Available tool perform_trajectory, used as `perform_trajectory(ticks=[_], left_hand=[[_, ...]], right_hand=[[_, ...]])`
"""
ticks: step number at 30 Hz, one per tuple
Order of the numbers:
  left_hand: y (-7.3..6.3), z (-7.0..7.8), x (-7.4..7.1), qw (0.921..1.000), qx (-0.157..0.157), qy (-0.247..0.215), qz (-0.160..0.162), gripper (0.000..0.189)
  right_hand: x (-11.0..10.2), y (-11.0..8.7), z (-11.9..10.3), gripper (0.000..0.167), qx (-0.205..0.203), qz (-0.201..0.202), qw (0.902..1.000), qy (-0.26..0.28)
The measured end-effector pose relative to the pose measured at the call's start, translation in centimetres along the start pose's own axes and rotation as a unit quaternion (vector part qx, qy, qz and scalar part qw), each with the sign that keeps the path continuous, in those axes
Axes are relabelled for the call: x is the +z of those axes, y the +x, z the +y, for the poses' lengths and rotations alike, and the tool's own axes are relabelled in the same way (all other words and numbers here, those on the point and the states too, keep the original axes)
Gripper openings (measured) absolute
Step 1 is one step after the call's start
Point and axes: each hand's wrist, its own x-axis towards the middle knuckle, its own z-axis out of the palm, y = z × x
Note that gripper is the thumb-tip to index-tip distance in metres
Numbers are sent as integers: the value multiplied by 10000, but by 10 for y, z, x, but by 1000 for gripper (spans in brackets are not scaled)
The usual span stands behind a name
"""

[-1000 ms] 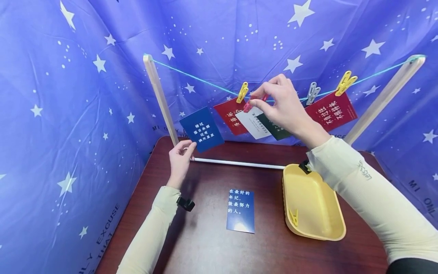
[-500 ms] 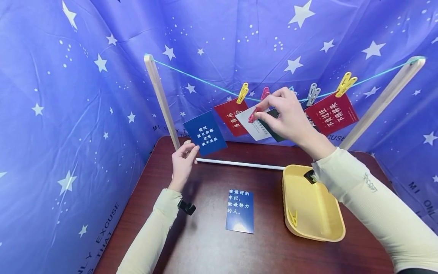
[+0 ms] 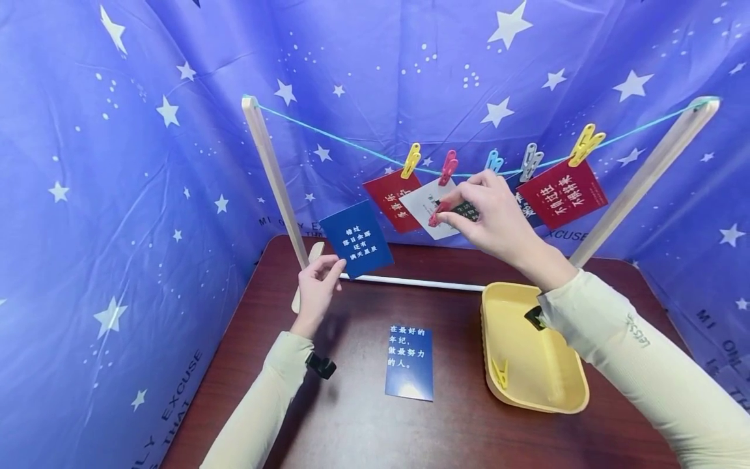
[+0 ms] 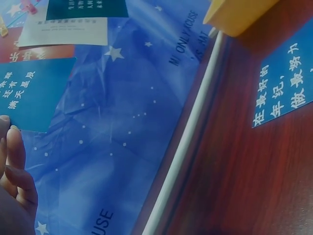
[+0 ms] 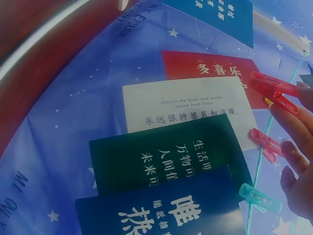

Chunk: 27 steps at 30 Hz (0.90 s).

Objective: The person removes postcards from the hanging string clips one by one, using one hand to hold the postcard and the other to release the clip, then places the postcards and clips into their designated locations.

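Low at its left corner, a blue card (image 3: 359,238) with white writing is pinched by my left hand (image 3: 318,286). The card stays off the cord. In my right hand (image 3: 498,212), thumb and fingers pinch a red clothespin (image 5: 274,88), held in front of the hanging white card (image 3: 418,203). A turquoise cord (image 3: 334,138) carries the white card, a red card (image 3: 387,198), a dark green card (image 5: 161,156), a dark blue card (image 5: 161,208) and another red card (image 3: 565,195). My right hand hides part of the green and dark blue cards in the head view.
Two wooden posts (image 3: 272,176) hold the cord, with a white rod (image 3: 418,282) low between them. Another blue card (image 3: 409,365) lies on the table (image 3: 334,417). A yellow basin (image 3: 541,345) at right holds a yellow clothespin (image 3: 500,373).
My left hand has moved slightly right and down with the blue card. My right hand has lowered with the red clothespin, and the pink clothespin on the cord now shows fully.
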Motion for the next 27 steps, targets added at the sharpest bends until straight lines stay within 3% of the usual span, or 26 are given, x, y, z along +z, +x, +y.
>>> perform_trajectory(ticks=[6,12,15,26,27], left_hand=[[-6,-3,2,9999,64,82,-26,12],[-8,-28,2,9999,-64,2,-88,12],[-11,-34,3,9997,-102,-159,-132,12],[-20,-29,5,9985,-126,-443,-309,16],[-20,-33,5,9983,-92,-484,-320,17]], right_hand=[[1,-9,-1,21,241,-113,9996,-34],[0,-18,-1,22,376,-209,9991,-63],[-1,-23,1,22,429,-272,9986,-114],[-6,-43,1,26,804,-505,9954,-133],[-7,-44,2,27,848,-526,9949,-162]])
